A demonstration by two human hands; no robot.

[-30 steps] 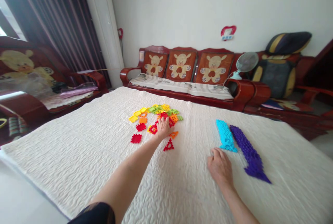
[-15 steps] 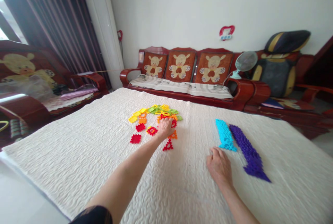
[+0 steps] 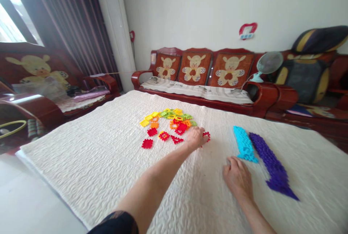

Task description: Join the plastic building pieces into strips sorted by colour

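Red openwork piece (image 3: pixel 208 134) at the fingertips of your left hand, just right of centre frame

Your left hand (image 3: pixel 195 136) reaches in from the lower edge, back upward, over the quilted cover (image 3: pixel 81 154). Its fingers are partly bent against the piece; whether the grip is closed on it cannot be told from this view. Your right hand (image 3: pixel 239 176), lower right of centre, rests on the cover with fingers curled; its palm side is hidden, so you cannot confirm its grip. Nearest to it lies the light-blue strip (image 3: pixel 243 143), with the purple strip (image 3: pixel 272 163) beside that, farther right. Left of your left hand, near mid-frame, lie the red triangle (image 3: pixel 177 140), the red-and-yellow square (image 3: pixel 164 136) and two solid red squares (image 3: pixel 147 143). Yellow pieces (image 3: pixel 148 118) and green pieces (image 3: pixel 167 113) form an arc above them.
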